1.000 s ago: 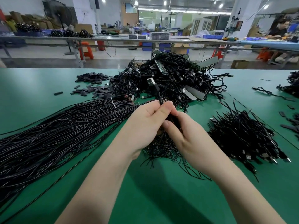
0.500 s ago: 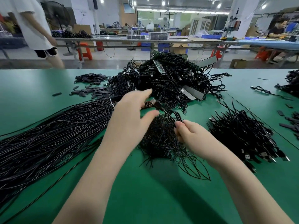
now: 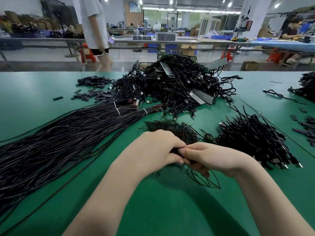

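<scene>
At centre frame I have both hands meeting low over the green table (image 3: 170, 210). The left hand (image 3: 158, 147) and right hand (image 3: 210, 159) curl their fingers round one thin black cable (image 3: 174, 150), pinched short, I judge, so its slick, springy length cannot slip. Just behind lies a wiry tangle of thin wires (image 3: 172, 128), and long glossy cords (image 3: 68, 133) fan out to the left.

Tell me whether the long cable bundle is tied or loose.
Tied: white ties wrap the long cable bundle near its far end.
</scene>
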{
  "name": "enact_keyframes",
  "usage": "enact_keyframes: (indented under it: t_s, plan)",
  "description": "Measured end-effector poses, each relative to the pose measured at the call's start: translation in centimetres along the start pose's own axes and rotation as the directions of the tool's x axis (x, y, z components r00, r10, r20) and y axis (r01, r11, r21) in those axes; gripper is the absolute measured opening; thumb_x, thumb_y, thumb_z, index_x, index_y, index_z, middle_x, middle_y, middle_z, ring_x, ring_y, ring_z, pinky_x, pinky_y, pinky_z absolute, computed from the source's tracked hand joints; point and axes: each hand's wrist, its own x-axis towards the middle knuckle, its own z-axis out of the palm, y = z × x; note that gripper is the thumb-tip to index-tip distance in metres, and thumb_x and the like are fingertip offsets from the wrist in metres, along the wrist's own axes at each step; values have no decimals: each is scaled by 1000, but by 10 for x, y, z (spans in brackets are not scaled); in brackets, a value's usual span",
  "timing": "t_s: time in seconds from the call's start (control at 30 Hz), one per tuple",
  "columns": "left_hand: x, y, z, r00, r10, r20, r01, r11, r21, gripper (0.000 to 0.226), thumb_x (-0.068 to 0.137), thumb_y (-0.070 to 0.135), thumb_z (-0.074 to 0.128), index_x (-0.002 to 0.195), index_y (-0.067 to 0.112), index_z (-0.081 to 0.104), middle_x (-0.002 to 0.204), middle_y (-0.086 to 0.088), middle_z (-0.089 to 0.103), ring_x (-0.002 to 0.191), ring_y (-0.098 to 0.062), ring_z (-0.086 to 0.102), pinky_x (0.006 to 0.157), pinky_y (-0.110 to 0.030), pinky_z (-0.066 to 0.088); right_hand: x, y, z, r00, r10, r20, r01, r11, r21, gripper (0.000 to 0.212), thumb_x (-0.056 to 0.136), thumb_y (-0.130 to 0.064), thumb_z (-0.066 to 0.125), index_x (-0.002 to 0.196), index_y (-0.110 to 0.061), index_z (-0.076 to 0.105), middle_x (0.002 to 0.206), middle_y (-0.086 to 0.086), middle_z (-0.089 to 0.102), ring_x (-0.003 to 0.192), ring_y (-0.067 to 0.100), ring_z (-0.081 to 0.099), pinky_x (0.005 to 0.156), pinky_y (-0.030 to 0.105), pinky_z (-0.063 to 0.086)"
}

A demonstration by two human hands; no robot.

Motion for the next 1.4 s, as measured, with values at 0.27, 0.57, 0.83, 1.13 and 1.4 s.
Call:
enact_keyframes:
  t_s: [0.27, 0.57, 0.83, 1.13, 1.4]
  plan:
    - [9, 5, 7, 986, -129, 104, 125, 991, 40, 24, 99, 37, 50, 107, 24, 68, 104, -1, 66, 97, -23, 61, 79, -31, 49, 8, 13, -6, 998, 9, -55, -14, 996, -91, 37, 100, -42, 46, 73, -21, 62, 52, -12, 43, 49, 9, 38, 50, 21, 35]
    - [-9, -65, -9, 733, -470, -492, 251, 859, -447, 21, 100, 34, 48, 87, 25, 62, 63, 9, 56, 44, 2, 47, 40, -13, 33, 31, 39, -18, 631, -198, -750, -145, 920, -365, 36, 96, -45, 52, 122, -23, 64, 83, -14, 64, 69, 6, 58, 69, 27, 49]
    - [-11, -64, -18, 472, -687, -553, -45, 608, -793, 29, 104, 33, 41, 79, 32, 56, 85, 9, 66, 96, -16, 65, 89, -38, 47, 57, 64, 14, 659, -149, -737, -373, 787, -492, 40, 91, -54, 57, 122, -31, 65, 114, -5, 64, 103, 18, 61, 79, 31, 52]
    - [-11, -62, -18, 501, -662, -557, -47, 622, -782, 28, 103, 33, 42, 81, 30, 59, 84, 9, 66, 89, -10, 63, 80, -30, 45, 57, 66, 15, 541, -77, -838, -220, 948, -229, 10, 85, -37, 68, 79, -32, 74, 75, -16, 70, 74, 7, 65, 67, 29, 55]
    - [-10, -46, -16, 710, -557, -430, 38, 641, -767, 30, 100, 32, 48, 74, 28, 64, 69, 11, 67, 77, -11, 68, 69, -31, 46, 22, 6, -1, 525, -175, -833, 507, 851, 141, 6, 87, -13, 70, 92, -17, 70, 81, 4, 74, 73, 16, 70, 68, 23, 57]
